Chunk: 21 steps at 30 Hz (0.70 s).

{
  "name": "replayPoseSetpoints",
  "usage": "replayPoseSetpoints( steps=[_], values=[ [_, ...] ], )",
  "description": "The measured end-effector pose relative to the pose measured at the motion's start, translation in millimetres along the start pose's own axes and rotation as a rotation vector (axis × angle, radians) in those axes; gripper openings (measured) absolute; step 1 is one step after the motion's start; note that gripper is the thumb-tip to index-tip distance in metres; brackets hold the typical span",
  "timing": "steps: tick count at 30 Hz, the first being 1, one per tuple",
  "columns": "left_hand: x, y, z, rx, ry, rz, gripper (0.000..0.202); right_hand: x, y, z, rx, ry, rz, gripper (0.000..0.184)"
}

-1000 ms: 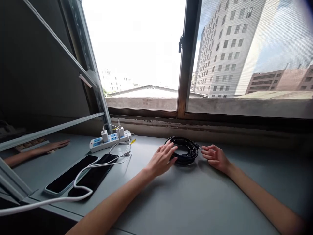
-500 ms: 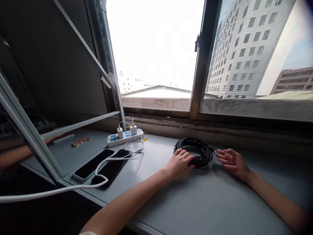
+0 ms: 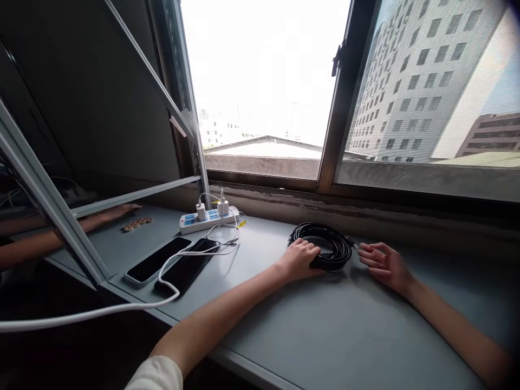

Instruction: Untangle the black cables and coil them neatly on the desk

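Note:
A coil of black cable (image 3: 335, 262) lies on the grey table below the window. My left hand (image 3: 299, 257) is closed on the coil's near left side, with the fingers over the top and the thumb along the front edge. The cable's end with a plug (image 3: 351, 243) sticks out at the coil's right. Just beside it is my right hand (image 3: 384, 264), its fingers loosely bent and apart. The fingertips come very close to the plug; whether they touch it I cannot tell.
A white power strip (image 3: 209, 218) with two chargers stands by the wall. White charging cables (image 3: 166, 271) run over two phones (image 3: 156, 262) (image 3: 189, 268). Metal frame posts (image 3: 49, 200) rise at left. Behind them, another person's arm (image 3: 97, 221) reaches near small brown pieces (image 3: 137, 225).
My view has shifted slightly. My left hand has settled more firmly around the coil's near side. At left, the other person's arm has reached further in, towards the brown pieces.

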State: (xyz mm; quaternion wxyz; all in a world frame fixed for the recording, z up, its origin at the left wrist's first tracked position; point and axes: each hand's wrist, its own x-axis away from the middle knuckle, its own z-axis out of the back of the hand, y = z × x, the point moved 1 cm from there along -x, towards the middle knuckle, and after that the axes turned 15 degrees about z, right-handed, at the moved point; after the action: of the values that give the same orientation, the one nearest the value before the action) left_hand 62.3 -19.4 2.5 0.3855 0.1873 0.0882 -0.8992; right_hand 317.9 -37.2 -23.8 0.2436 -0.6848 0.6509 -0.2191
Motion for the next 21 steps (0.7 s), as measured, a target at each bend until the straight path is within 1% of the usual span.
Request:
replayPoseSetpoints(
  steps=[5,8,11,14,16,21],
  values=[
    [-1.1,-6.5,1.4,-0.022,-0.015,0.06,0.044,0.2,-1.0,1.4,0.022,0.005,0.002,0.035],
    [-1.3,-9.4,5.2,-0.056,-0.043,0.107,0.051,0.9,-1.2,2.3,0.033,0.0,0.001,0.033],
    [-1.2,-9.2,9.0,-0.1,-0.074,0.175,0.052,1.1,-1.0,3.8,0.043,0.0,0.01,0.031],
    [-1.0,-9.9,11.2,-0.141,-0.1,0.282,0.05,0.9,-0.7,5.2,0.058,0.006,0.019,0.028],
    [-0.9,-14.1,12.5,-0.161,-0.11,0.369,0.049,0.8,-0.6,5.5,0.069,0.009,0.022,0.028],
    [2.2,-39.5,17.6,-0.198,-0.113,0.589,0.044,1.2,-0.6,4.2,0.078,0.011,0.026,0.032]
  ],
)
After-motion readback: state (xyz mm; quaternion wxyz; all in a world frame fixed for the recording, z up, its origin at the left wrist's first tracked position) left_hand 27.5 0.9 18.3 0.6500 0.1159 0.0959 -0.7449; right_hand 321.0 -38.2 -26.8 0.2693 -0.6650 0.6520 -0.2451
